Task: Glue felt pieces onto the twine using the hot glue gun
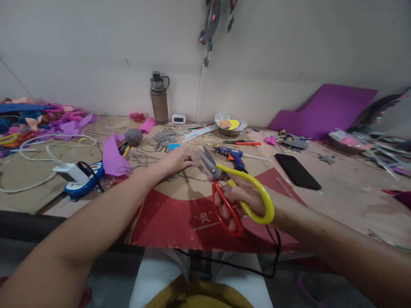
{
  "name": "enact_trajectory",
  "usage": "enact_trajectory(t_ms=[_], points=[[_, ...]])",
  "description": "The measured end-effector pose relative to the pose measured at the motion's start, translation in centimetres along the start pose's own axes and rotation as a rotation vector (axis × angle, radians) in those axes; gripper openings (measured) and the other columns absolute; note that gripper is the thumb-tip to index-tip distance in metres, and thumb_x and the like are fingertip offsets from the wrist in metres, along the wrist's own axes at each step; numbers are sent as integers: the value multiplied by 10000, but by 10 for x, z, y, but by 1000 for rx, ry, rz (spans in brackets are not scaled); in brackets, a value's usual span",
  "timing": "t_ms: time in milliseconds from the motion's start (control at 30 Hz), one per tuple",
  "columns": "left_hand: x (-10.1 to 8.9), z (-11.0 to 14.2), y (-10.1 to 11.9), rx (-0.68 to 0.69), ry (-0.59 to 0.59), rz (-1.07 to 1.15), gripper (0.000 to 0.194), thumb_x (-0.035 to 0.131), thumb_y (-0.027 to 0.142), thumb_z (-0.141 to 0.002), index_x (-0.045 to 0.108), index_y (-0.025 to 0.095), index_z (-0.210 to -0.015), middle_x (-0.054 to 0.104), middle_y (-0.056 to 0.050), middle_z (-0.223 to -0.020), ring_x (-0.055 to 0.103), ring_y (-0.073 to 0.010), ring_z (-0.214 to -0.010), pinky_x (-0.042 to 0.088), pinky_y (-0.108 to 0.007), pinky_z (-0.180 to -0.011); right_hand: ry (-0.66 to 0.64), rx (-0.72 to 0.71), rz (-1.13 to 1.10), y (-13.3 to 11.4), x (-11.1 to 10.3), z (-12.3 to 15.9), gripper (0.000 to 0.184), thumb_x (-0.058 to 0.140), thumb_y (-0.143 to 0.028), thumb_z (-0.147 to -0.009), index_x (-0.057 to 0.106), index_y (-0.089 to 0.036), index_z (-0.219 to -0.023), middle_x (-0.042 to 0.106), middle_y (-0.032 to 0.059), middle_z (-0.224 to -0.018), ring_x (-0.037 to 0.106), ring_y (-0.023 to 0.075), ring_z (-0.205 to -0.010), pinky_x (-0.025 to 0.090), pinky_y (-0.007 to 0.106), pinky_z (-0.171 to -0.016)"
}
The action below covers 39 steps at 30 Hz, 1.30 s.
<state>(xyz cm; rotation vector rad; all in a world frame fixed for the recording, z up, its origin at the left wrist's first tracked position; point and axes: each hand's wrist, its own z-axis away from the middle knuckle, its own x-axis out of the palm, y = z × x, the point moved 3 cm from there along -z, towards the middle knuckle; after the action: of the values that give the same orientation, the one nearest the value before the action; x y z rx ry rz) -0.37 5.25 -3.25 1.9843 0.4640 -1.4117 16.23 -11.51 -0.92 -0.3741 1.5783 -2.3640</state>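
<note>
My left hand (180,161) is stretched over the middle of the table with its fingertips pinched on grey yarn (141,159). Loose strands of the yarn lie around that hand, and the yarn ball (134,137) sits farther left. In my right hand (237,197) is a pair of scissors (216,172) with one red and one yellow handle loop. Their blades are slightly apart and point up and left, near the left fingertips. A blue hot glue gun (233,157) lies just beyond the scissors.
A red-and-brown cardboard sheet (170,222) covers the table's front. On the right are a black phone (297,171) and purple foam sheet (324,111). A bottle (159,102) stands at the back. Leftward are a blue power strip (80,186) with cables and coloured scraps (64,124).
</note>
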Motion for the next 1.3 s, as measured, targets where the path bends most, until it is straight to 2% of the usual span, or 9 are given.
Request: enact_trajectory(t_ms=[200, 300, 433, 567, 933, 1033, 1167, 1233, 1300], points=[[-9, 5, 4, -149, 31, 90, 166, 575, 229, -808, 712, 144, -848, 666, -26, -667, 572, -145, -625, 430, -260, -673, 154, 116, -42, -2, 12, -8, 283, 496, -260, -699, 511, -191, -972, 533, -31, -561, 505, 139, -374, 430, 258, -310], [-12, 6, 6, -172, 9, 115, 168, 559, 230, -822, 699, 141, -846, 645, -11, -609, 556, -136, -584, 413, -251, -640, 155, 130, -59, 3, 13, -12, 254, 496, -256, -691, 516, -192, -936, 530, -36, -542, 504, 138, -369, 430, 253, -313], [-14, 6, 7, -159, 17, 101, 155, 563, 228, -815, 692, 143, -818, 649, -10, -606, 557, -134, -580, 396, -249, -628, 110, 123, -51, 7, 15, -22, 104, 480, -269, -678, 510, -189, -737, 526, -16, -490, 506, 139, -347, 438, 257, -323], [-13, 6, 6, -140, 10, 117, 166, 553, 244, -815, 690, 151, -812, 639, -1, -592, 549, -129, -567, 395, -243, -613, 143, 142, -35, 4, 16, -32, 100, 472, -279, -691, 472, -188, -650, 534, -2, -471, 498, 128, -333, 431, 244, -321], [-10, 7, -3, -150, -3, 263, 158, 564, 277, -803, 665, 159, -774, 610, 7, -555, 522, -113, -486, 397, -244, -536, 268, 21, -74, 4, 13, -38, 235, 509, -261, -721, 488, -193, -945, 439, -99, -510, 375, 53, -324, 332, 154, -289], [-18, 6, -19, -283, 101, 470, 147, 598, 293, -794, 632, 154, -760, 598, 6, -557, 499, -90, -448, 383, -223, -481, 200, 27, 1, 6, 14, -32, 290, 480, -291, -740, 476, -205, -1017, 422, -108, -494, 369, 66, -301, 320, 166, -269], [-38, 7, -51, -384, 363, 772, 192, 659, 326, -771, 598, 148, -732, 609, -16, -612, 478, -65, -460, 368, -199, -457, 13, 22, 264, 3, 22, -11, 401, 474, -358, -800, 481, -227, -1178, 448, -99, -516, 409, 85, -306, 345, 193, -288], [-46, 9, -65, -423, 447, 836, 204, 657, 323, -772, 586, 145, -702, 576, -2, -573, 450, -58, -438, 341, -192, -435, -66, -41, 450, -1, 28, -2, 399, 503, -356, -818, 524, -233, -1197, 537, -63, -586, 484, 95, -382, 392, 206, -360], [-52, 12, -77, -469, 558, 895, 190, 668, 286, -750, 564, 144, -679, 550, 14, -552, 440, -53, -431, 321, -185, -424, -107, -202, 648, -7, 35, 4, 321, 557, -290, -796, 611, -219, -1104, 633, -10, -720, 567, 113, -538, 434, 216, -483]])
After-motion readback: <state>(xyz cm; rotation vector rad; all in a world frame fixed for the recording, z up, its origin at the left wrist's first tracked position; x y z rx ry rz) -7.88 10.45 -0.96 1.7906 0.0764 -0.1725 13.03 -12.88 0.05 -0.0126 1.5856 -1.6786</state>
